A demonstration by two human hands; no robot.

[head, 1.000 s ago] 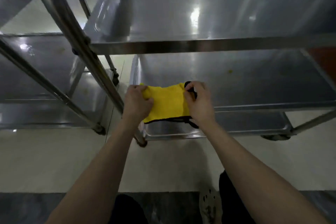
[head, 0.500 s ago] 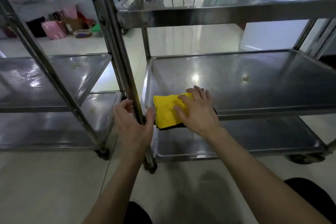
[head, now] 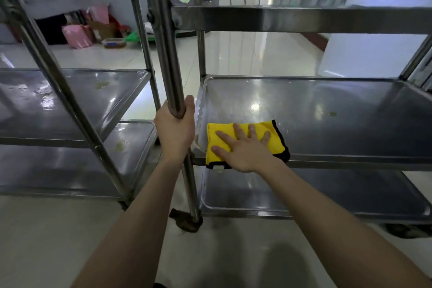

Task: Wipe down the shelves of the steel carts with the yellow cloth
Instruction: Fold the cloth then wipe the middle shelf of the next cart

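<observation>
Steel middle shelf point(head: 327, 119), yellow cloth point(head: 217, 138) under flat right hand point(head: 245, 149), near-left corner.

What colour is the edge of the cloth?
Black, around the yellow cloth, seen in the head view.

We count two steel carts, one point(head: 70, 105) left of the post point(head: 173, 58) and one point(head: 304, 110) right of it. The right cart shows three shelves; the left cart shows three too. One yellow cloth point(head: 245, 140) lies right of the post. We have two hands in view: the left point(head: 175, 128) on the post, the right point(head: 243, 149) on the cloth.
</observation>
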